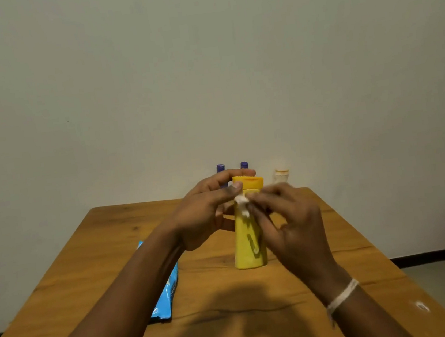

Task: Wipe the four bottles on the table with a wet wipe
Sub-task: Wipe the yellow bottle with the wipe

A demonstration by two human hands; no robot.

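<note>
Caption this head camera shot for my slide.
Both hands work a wet wipe against the yellow bottle.

yellow bottle (pixel 249 245): upright mid-worktop, orange cap
wet wipe (pixel 242 204): white, crumpled against its neck
purple-capped bottles (pixel 220 168): two, far edge
pale bottle (pixel 281 175): far right

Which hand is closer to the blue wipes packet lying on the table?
The left. The left hand is up at the yellow bottle, and its forearm passes over the blue wipes packet. The right hand is on the bottle's other side, farther from the packet.
</note>
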